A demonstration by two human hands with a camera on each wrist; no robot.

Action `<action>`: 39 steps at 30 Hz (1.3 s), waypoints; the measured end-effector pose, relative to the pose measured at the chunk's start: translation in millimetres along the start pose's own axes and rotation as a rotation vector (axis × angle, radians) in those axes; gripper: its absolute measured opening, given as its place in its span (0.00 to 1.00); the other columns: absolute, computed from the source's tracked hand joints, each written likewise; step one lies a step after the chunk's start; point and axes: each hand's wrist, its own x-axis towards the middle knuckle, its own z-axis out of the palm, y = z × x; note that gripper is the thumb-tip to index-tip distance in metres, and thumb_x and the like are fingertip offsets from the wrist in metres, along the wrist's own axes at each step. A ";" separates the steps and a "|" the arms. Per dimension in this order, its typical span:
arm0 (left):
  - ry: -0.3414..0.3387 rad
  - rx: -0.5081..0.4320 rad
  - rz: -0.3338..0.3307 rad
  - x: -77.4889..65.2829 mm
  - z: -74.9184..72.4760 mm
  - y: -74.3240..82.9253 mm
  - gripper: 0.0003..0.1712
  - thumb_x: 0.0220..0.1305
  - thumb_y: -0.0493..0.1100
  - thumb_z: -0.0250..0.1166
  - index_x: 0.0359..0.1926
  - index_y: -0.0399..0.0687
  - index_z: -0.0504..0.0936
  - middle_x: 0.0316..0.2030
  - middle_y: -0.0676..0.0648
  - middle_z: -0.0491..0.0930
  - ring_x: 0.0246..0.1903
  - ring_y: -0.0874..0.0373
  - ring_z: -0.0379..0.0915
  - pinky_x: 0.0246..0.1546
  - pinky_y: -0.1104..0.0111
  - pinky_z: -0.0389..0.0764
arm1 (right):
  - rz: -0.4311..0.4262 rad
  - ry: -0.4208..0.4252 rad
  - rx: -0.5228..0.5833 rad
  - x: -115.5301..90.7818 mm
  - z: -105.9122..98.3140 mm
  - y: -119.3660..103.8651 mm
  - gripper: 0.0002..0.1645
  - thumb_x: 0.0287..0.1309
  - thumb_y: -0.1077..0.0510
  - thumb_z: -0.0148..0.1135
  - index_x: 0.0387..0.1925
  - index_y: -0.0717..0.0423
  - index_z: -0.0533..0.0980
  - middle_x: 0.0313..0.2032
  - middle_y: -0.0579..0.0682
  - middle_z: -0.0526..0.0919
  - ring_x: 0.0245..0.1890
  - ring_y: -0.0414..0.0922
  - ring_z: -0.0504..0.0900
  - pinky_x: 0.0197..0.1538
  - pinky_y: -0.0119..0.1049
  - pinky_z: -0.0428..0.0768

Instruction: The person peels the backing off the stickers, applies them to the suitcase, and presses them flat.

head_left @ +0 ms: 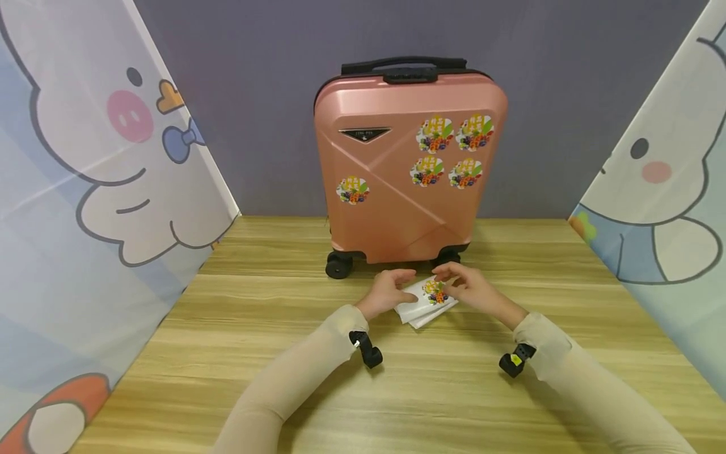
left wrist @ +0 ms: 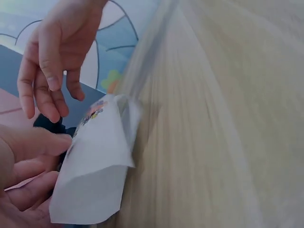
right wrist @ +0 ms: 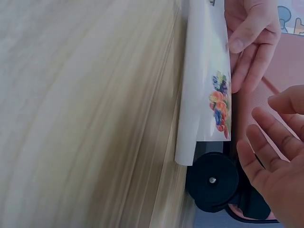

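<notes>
A folded white sticker sheet [head_left: 416, 307] lies on the table in front of the suitcase, with a round fruit sticker [head_left: 435, 292] printed with colourful fruit near its right end. My left hand [head_left: 388, 291] is at the sheet's left part, its thumb at the upper surface and its fingers loosely bent toward the suitcase. At the right end hovers my right hand [head_left: 469, 289], fingers relaxed and apart; the right wrist view shows nothing in that hand [right wrist: 278, 156]. Behind stands an upright pink suitcase [head_left: 391, 214] bearing several similar stickers, four grouped at upper right and one at left.
The suitcase has black wheels [head_left: 339, 265] at the table's back and a black top handle [head_left: 404, 63]. A grey wall [head_left: 255, 94] rises behind it. Cartoon-printed panels [head_left: 74, 208] flank the wood-grain table [head_left: 431, 403] on both sides.
</notes>
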 end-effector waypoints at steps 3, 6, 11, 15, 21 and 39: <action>-0.005 0.077 0.013 4.2 -0.2 1.8 0.29 0.53 0.31 0.74 0.59 0.32 0.79 0.54 0.38 0.82 0.54 0.45 0.78 0.53 0.64 0.80 | 0.002 -0.006 -0.039 0.6 -1.8 0.7 0.21 0.61 0.73 0.61 0.56 0.69 0.75 0.46 0.61 0.84 0.47 0.59 0.80 0.44 0.43 0.81; -0.019 0.108 0.015 7.1 -1.0 2.6 0.25 0.53 0.30 0.74 0.54 0.33 0.82 0.50 0.39 0.84 0.49 0.47 0.81 0.46 0.69 0.82 | -0.014 -0.008 -0.092 1.5 -2.2 2.0 0.21 0.60 0.73 0.62 0.55 0.68 0.76 0.46 0.60 0.83 0.48 0.59 0.80 0.44 0.46 0.80; -0.023 0.071 0.011 7.9 -1.1 -0.8 0.22 0.52 0.28 0.74 0.51 0.33 0.84 0.44 0.41 0.86 0.44 0.50 0.84 0.41 0.73 0.82 | -0.108 0.004 -0.223 2.2 1.6 2.1 0.20 0.55 0.73 0.65 0.51 0.67 0.78 0.46 0.58 0.83 0.47 0.58 0.80 0.44 0.52 0.80; -0.032 -0.018 -0.012 3.2 -1.1 -2.0 0.22 0.52 0.28 0.74 0.51 0.33 0.85 0.42 0.41 0.86 0.41 0.52 0.83 0.39 0.72 0.82 | -0.195 0.004 -0.329 3.4 5.9 -1.0 0.19 0.53 0.72 0.69 0.48 0.65 0.79 0.45 0.57 0.82 0.46 0.56 0.79 0.46 0.53 0.80; -0.032 -0.129 -0.034 -0.8 -6.1 2.6 0.20 0.53 0.27 0.73 0.50 0.36 0.86 0.41 0.42 0.86 0.40 0.55 0.82 0.40 0.68 0.83 | -0.267 0.013 -0.404 10.2 8.2 -7.0 0.16 0.53 0.73 0.70 0.45 0.65 0.81 0.43 0.57 0.82 0.44 0.54 0.77 0.45 0.51 0.79; -0.133 -0.143 -0.020 -4.5 -27.7 14.2 0.23 0.60 0.32 0.70 0.57 0.35 0.80 0.40 0.42 0.85 0.37 0.58 0.82 0.39 0.69 0.82 | -0.243 -0.083 -0.447 26.5 -7.3 -17.7 0.08 0.53 0.69 0.72 0.34 0.56 0.84 0.33 0.46 0.85 0.34 0.46 0.75 0.35 0.38 0.77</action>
